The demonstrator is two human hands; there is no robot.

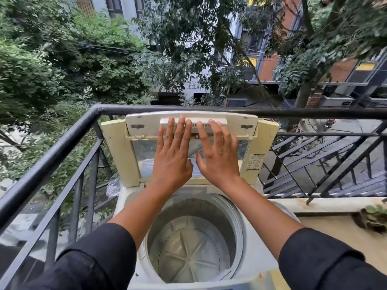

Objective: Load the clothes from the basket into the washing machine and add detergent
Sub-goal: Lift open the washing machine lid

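Cream plastic washing machine lid (189, 130) raised upright behind empty drum (193, 241). Left hand (172, 155) and right hand (217, 155) press flat on lid, fingers straight. Basket, clothes, detergent unseen. Risk: lid falling forward if released before propped.

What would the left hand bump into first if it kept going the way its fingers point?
Nothing new: the left hand already lies flat on the raised lid of the washing machine. Pushing on would press that lid toward the black railing right behind; the gap is hard to judge.
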